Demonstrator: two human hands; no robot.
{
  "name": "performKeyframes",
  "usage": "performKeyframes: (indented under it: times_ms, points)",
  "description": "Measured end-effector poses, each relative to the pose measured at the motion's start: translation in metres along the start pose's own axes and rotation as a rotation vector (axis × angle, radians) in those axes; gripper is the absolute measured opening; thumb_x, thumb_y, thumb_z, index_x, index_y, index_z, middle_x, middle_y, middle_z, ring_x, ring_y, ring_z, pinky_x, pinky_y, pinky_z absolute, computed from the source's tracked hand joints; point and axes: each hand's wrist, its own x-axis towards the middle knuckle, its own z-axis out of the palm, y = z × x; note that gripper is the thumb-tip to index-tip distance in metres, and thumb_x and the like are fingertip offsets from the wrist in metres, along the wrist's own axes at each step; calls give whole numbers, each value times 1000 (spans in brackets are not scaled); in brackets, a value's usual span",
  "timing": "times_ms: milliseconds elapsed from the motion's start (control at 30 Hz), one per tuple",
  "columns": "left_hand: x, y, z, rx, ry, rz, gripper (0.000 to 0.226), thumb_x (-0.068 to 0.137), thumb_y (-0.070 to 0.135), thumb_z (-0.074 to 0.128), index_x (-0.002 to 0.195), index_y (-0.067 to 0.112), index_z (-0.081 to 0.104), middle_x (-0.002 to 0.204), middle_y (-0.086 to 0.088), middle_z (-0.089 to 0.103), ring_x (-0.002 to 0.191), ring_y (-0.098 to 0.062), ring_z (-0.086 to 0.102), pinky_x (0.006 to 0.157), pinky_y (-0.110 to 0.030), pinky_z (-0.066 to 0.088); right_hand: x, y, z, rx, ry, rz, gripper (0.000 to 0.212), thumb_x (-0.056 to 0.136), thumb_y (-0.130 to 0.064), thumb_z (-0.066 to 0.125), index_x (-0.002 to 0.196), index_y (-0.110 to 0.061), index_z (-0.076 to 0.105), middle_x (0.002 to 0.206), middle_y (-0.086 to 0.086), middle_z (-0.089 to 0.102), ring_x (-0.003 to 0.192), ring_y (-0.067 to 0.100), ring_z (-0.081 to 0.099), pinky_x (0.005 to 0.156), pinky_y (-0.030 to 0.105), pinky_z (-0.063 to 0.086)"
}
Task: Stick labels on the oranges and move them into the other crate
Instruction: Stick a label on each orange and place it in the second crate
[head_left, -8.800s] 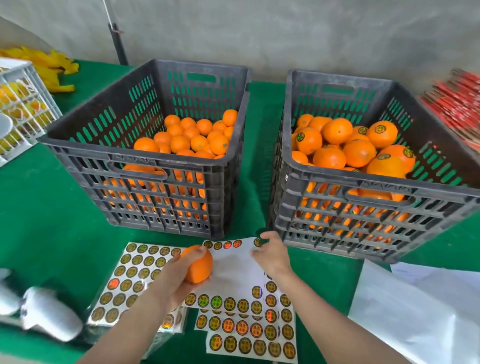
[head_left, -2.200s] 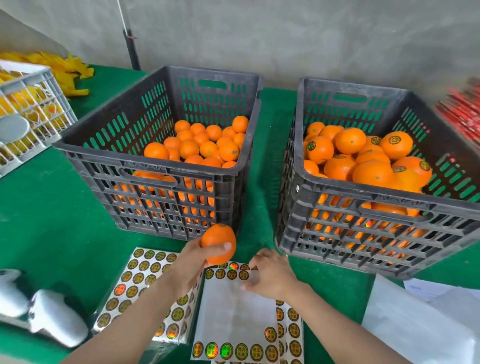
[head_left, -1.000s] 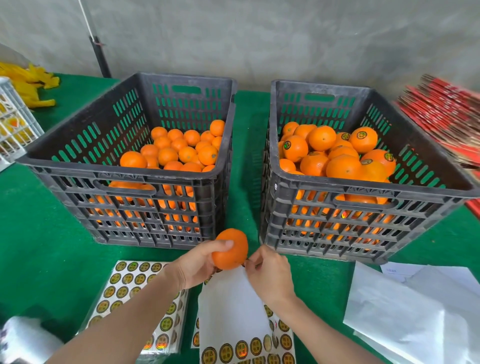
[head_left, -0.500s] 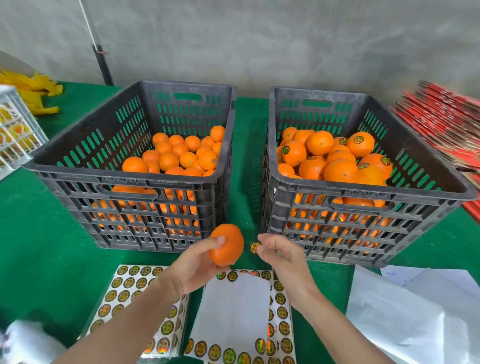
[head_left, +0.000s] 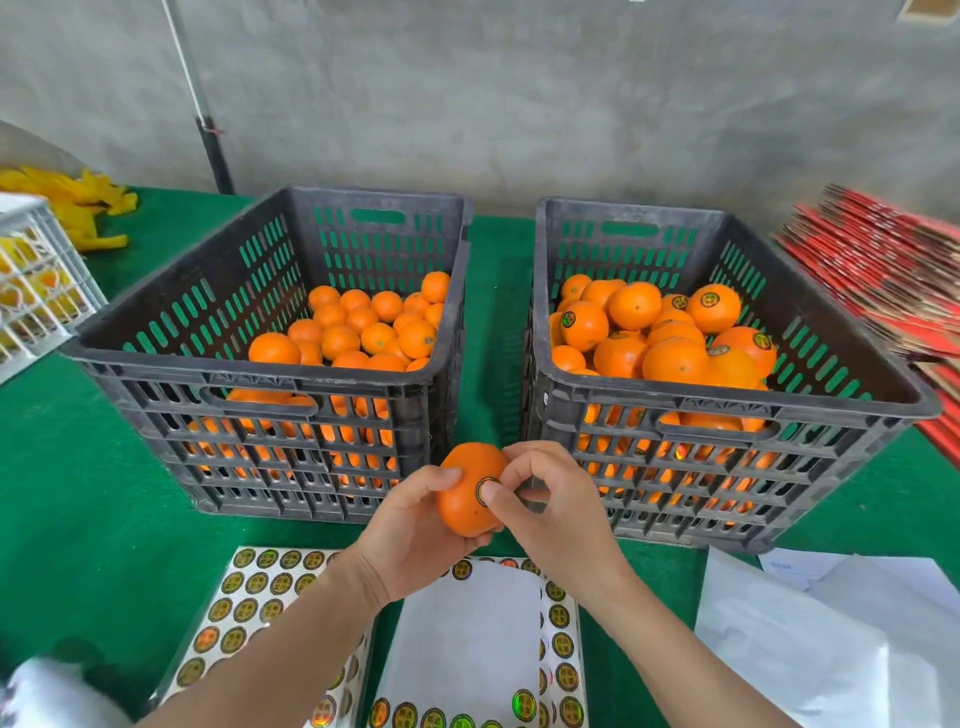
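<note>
"What couldn't you make out?"

"The label on the orange lay partly under the thumb of the right hand, and its print was too small to read."

"And at the edges?"

"The sticker sheets ran off the bottom, the white crate off the left, the red stack off the right. A white thing in the bottom-left corner was too blurred to name."

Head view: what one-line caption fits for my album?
Left hand holds an orange while the right hand presses a label onto it before the left crate and right crate.
</note>
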Motion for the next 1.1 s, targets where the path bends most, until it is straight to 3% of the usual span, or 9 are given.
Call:
performKeyframes:
  times_ms: [100,200,400,567,633,700,867,967,1100]
  points:
    - [-4,3,4,12,10,16,106,31,34,92,126,7,52,107,-17,64,100,-33,53,95,-45,37,-5,-2,-1,-58,79,-74,13,78,-31,68,75,-28,55,102,-17,53,101,-3,50,84,36,50]
    - [-9,10,10,67,-5,35,116,28,35,92,131,8,47,113,-19,59,100,-34,52,87,-44,40,-6,-6,-10,16,54,2,40,69,-40,73,95,-40,43,104,-17,55,94,1,57,75,31,55]
    - [-11,28,45,264,-127,175,78,48,37,86,118,16,56,108,-11,67,95,-28,65,77,-38,53,-12,-21,-33,-13,-50,-195,68,72,-54,66,127,-54,25,126,-32,38,115,-4,47,87,22,50]
    - [17,51,100,620,11,461,44,85,59,56,104,22,68,106,-9,69,99,-18,67,80,-29,55,17,-36,-66,-47,192,-314,79,68,-31,80,128,-38,30,125,-22,39,113,-1,46,88,17,48]
    - [42,62,116,633,109,576,42,95,46,38,100,20,71,99,-9,71,89,-15,68,71,-24,55,40,-35,-85,-98,265,-334,78,66,-21,83,128,-26,36,119,-12,42,109,2,45,87,9,41]
    - [71,72,127,757,187,632,30,102,18,36,117,6,60,102,-17,63,82,-21,61,70,-30,52,73,-31,-109,-214,332,-318,78,64,-16,83,128,-17,39,117,-6,36,107,5,37,82,4,30]
    - [129,80,132,1685,204,613,31,93,9,49,123,7,53,112,-10,58,98,-24,56,82,-28,42,187,-7,-170,-367,411,-52,76,69,-7,73,134,-13,34,129,13,38,117,30,45,93,29,35]
    - [140,78,130,1907,227,516,30,91,17,55,120,10,55,114,-10,59,105,-29,56,87,-38,46,243,24,-192,-487,345,121,78,72,-8,69,139,-14,27,134,18,38,124,39,42,101,40,36]
    - [143,77,129,1908,265,480,35,89,29,60,123,22,55,118,-1,60,106,-22,57,89,-39,47,285,64,-195,-617,178,228,76,77,-12,65,140,-14,23,134,20,42,124,39,43,100,46,41]
